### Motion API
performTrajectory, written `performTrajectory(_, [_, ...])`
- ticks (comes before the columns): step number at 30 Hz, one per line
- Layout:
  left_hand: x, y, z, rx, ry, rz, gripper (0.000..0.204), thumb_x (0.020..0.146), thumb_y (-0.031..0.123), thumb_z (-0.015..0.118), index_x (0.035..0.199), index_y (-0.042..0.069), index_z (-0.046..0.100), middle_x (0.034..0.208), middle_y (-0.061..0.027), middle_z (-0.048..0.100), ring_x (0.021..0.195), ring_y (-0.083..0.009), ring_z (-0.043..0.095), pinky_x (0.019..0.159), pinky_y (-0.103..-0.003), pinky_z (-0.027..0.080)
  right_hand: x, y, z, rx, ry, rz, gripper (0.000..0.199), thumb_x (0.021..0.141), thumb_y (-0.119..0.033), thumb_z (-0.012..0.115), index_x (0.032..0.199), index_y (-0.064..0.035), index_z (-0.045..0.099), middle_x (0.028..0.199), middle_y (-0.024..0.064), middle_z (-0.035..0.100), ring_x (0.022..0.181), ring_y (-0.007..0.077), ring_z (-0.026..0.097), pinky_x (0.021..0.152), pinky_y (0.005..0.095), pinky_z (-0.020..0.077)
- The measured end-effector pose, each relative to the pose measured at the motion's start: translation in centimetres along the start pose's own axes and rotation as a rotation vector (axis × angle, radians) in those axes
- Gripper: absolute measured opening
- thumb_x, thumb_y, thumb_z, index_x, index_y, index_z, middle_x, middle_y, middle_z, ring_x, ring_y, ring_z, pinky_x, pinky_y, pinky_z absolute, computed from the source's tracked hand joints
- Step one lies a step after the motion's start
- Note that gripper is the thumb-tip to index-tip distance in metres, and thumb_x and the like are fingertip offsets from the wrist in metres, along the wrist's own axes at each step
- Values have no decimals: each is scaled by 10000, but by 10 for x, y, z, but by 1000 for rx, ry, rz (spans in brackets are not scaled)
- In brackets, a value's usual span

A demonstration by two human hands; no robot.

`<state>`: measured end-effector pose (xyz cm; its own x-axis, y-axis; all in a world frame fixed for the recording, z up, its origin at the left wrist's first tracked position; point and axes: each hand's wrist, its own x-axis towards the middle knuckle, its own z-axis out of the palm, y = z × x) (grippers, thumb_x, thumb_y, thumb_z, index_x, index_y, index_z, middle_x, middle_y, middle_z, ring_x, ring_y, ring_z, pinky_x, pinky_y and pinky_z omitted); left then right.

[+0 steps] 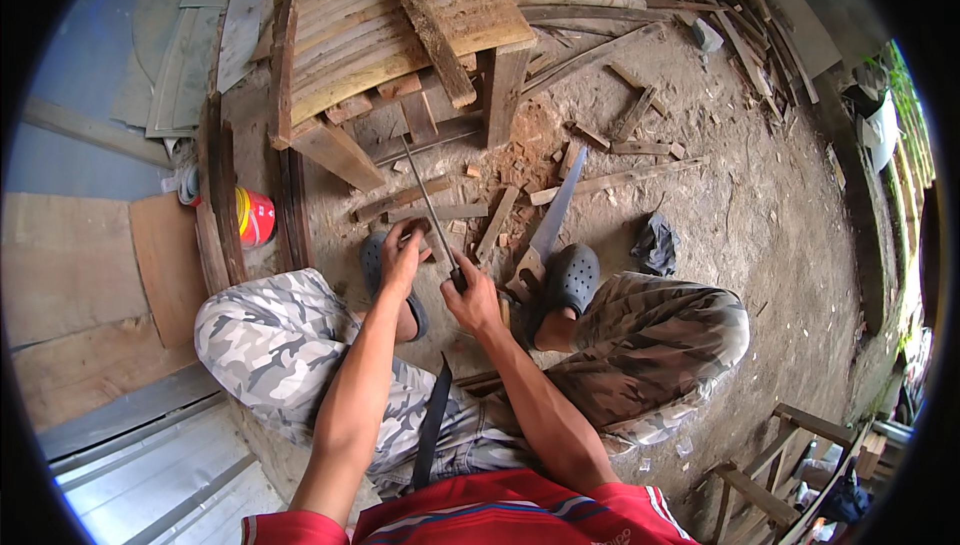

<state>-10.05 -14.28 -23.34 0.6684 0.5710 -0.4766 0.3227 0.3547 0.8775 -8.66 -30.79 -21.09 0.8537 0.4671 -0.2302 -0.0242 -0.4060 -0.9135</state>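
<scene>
1. The right hand [472, 297] has its fingers closed round the handle of a long thin blade [432, 207] that points far, toward the slatted wooden bench [400, 25].
2. The left hand [402, 257] pinches a small wood piece [417, 229] against the blade, just above the left shoe.
3. The blade looks stiff, light and sharp-edged: best held by the handle only.
4. A handsaw [548, 230] lies on the dirt ground [760, 215], to the right.

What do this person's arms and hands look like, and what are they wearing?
Both forearms are bare, with no gloves, watch or rings visible on the left hand or right hand. A red shirt with thin stripes shows at the lower edge, above grey camouflage trousers and dark clogs.
</scene>
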Motion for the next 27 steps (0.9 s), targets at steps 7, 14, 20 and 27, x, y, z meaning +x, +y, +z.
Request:
performTrajectory(7, [26, 14, -1, -89, 50, -143, 269, 959, 207, 693, 1206, 99, 696, 1132, 6, 721, 1055, -97, 641, 871, -328, 569, 14, -7, 4, 49, -8, 3, 628, 780, -192, 639, 1399, -110, 568, 714, 170, 599, 678, 335, 619, 694, 432, 504])
performTrajectory(14, [27, 12, -2, -113, 76, -132, 209, 934, 221, 727, 1114, 116, 733, 1075, 20, 714, 1013, -89, 640, 815, -286, 575, 17, -14, 7, -11, -32, 13, 588, 795, -184, 633, 1373, -88, 584, 712, 130, 612, 610, 206, 574, 637, 364, 492])
performTrajectory(20, [25, 12, 2, -116, 41, -113, 216, 936, 209, 718, 1125, 105, 734, 1089, 1, 707, 1007, -99, 643, 823, -294, 576, 17, -6, 10, 18, -2, 2, 643, 783, -167, 630, 1415, -81, 553, 663, 128, 561, 608, 256, 581, 657, 399, 500])
performTrajectory(27, [29, 4, -1, -116, 20, -108, 241, 959, 163, 672, 1186, 91, 714, 1116, -20, 706, 1028, -115, 646, 836, -299, 579, 18, -18, 4, -15, -43, 47, 608, 807, -191, 629, 1398, -61, 567, 836, 187, 694, 579, 168, 569, 616, 350, 489])
